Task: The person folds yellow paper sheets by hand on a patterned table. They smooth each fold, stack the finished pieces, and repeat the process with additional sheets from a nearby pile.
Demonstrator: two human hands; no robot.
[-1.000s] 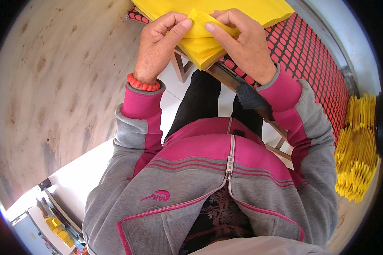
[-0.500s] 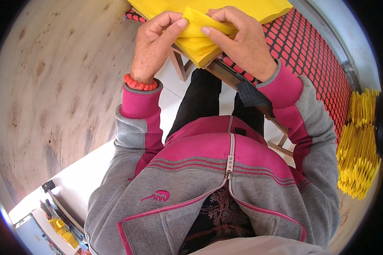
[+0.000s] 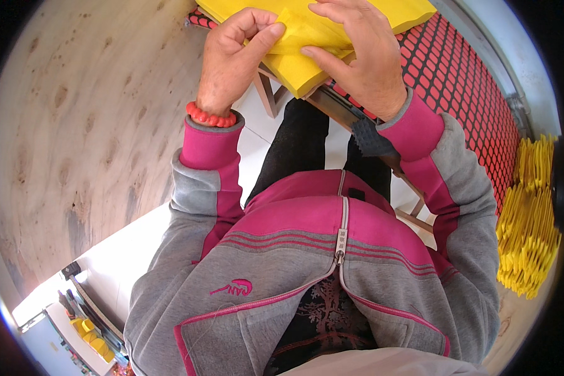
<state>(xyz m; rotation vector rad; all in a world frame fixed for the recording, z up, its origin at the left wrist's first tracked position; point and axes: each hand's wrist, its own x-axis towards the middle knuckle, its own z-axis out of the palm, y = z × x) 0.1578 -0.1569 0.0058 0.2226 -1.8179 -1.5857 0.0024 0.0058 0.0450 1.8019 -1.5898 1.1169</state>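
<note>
At the top centre of the frame, the left hand (image 3: 232, 59) pinched a fold of yellow fabric (image 3: 307, 37) while the right hand (image 3: 360, 59) lay flat, pressing it onto the stack; folding seemed midway, needing a firm crease next

The bench (image 3: 482, 106) runs from twelve o'clock down toward three o'clock, its top a red mesh of small openings set in a dark frame, with wooden legs showing under its near edge. Directly on it, at twelve o'clock, lies a stack of yellow sheets (image 3: 407, 12), one corner jutting over the near edge. At three o'clock, beyond the bench's far side, a pile of yellow pieces (image 3: 529, 219) lies; what bears it cannot be told.
</note>
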